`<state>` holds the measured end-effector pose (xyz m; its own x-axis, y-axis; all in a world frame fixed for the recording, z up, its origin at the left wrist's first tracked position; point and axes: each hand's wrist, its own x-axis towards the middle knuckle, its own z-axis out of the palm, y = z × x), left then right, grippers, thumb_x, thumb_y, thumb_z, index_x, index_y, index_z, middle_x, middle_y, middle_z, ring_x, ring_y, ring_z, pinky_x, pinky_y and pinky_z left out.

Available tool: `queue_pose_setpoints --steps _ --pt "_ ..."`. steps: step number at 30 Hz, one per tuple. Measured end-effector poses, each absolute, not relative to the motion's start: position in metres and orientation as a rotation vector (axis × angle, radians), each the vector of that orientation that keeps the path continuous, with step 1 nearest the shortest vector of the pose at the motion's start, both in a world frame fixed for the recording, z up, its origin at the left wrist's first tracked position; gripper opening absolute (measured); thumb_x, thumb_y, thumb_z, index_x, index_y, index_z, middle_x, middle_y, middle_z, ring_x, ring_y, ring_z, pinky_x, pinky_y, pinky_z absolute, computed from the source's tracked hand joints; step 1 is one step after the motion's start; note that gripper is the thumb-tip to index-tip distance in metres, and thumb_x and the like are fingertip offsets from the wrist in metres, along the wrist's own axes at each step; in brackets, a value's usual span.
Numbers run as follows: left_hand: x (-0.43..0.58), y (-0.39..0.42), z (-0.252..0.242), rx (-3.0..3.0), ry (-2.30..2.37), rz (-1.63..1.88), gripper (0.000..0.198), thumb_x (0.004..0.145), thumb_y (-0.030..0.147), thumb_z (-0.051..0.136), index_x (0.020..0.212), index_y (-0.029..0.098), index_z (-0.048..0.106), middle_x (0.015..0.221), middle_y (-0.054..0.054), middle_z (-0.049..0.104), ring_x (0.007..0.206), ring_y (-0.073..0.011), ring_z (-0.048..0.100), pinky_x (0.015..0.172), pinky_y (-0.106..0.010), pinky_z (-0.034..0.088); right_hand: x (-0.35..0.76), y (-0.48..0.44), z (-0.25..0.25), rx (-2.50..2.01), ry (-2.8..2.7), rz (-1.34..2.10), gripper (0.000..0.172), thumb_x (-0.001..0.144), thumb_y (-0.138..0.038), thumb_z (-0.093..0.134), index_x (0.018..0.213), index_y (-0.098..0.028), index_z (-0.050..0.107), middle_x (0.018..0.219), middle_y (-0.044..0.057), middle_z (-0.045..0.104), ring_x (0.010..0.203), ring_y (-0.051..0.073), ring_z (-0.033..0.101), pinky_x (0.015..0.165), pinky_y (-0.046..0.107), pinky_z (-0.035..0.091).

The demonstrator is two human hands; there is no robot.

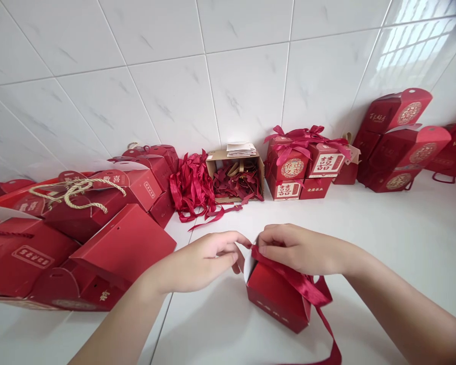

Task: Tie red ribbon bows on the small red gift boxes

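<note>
A small red gift box (277, 294) with gold lettering stands on the white surface in front of me. Its near-left flap shows a white inner side. Across its top runs a dark red satin ribbon (289, 276), whose loose tail hangs over the right side and onto the surface. My right hand (300, 248) pinches the ribbon at the top left edge of the box. At the box's left side is my left hand (213, 258), its fingers curved and apart, the index fingertip touching the ribbon's end by the flap.
Behind the box lie a heap of red ribbons (192, 187) and a cardboard carton (260, 177) of dark red tags. Finished-looking boxes with bows (304, 167) are stacked at the back. More red boxes stand on the left (125, 243) and right (399, 147), before a tiled wall (167, 101).
</note>
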<state>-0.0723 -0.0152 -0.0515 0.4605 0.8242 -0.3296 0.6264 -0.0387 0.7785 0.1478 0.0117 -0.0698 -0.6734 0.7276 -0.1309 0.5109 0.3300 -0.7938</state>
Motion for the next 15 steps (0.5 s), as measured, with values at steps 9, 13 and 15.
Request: queue_pose_setpoints --steps 9,13,15 --pt "-0.06 -0.015 -0.056 1.72 1.212 0.373 0.021 0.091 0.037 0.042 0.088 0.022 0.056 0.077 0.002 0.062 0.073 -0.014 0.055 0.067 -0.025 0.04 0.147 0.012 -0.071 -1.045 -2.389 1.245 0.023 0.088 -0.028 0.042 0.069 -0.019 0.052 0.071 -0.002 0.05 0.066 0.012 0.046 0.059 0.023 0.037" --pt "-0.055 -0.016 -0.061 1.777 1.21 0.381 0.019 0.088 0.03 0.041 0.076 0.021 0.052 0.068 0.004 0.053 0.063 -0.0119 0.046 0.058 -0.023 0.034 0.146 0.012 -0.071 -1.01 -2.41 1.209 0.023 0.089 -0.029 0.043 0.074 -0.019 0.058 0.075 0.0 0.056 0.069 0.014 0.049 0.063 0.025 0.04" --pt "-0.056 -0.013 -0.066 1.872 1.267 0.399 0.017 0.084 0.026 0.041 0.07 0.02 0.05 0.068 0.003 0.052 0.064 -0.0129 0.047 0.059 -0.024 0.035 0.147 0.011 -0.065 -1.028 -2.398 1.134 0.025 0.09 -0.033 0.044 0.077 -0.019 0.06 0.078 0.001 0.059 0.073 0.015 0.052 0.067 0.027 0.042"
